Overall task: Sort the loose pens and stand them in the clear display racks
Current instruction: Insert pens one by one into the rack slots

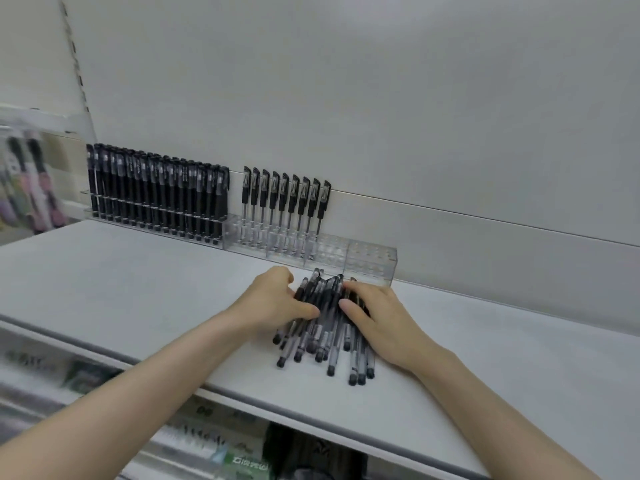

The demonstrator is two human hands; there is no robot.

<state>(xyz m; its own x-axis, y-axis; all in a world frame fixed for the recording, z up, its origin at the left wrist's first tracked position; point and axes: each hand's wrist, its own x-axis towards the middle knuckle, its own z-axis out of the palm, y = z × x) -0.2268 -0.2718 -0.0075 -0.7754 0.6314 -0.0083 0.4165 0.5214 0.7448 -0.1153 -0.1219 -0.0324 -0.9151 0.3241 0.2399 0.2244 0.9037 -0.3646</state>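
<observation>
My left hand and right hand, on the shelf just before the clear racks, both curl round the loose pens. Step: gathering. Next, I judge: pinch one pen, seat it upright.

A flat white shelf with a grey front edge runs along a plain pale grey back panel. A slotted metal upright climbs the wall at far left, beside blurred hanging packs in pink and purple. Below the shelf sit blurred packaged goods, one with a green label.
</observation>
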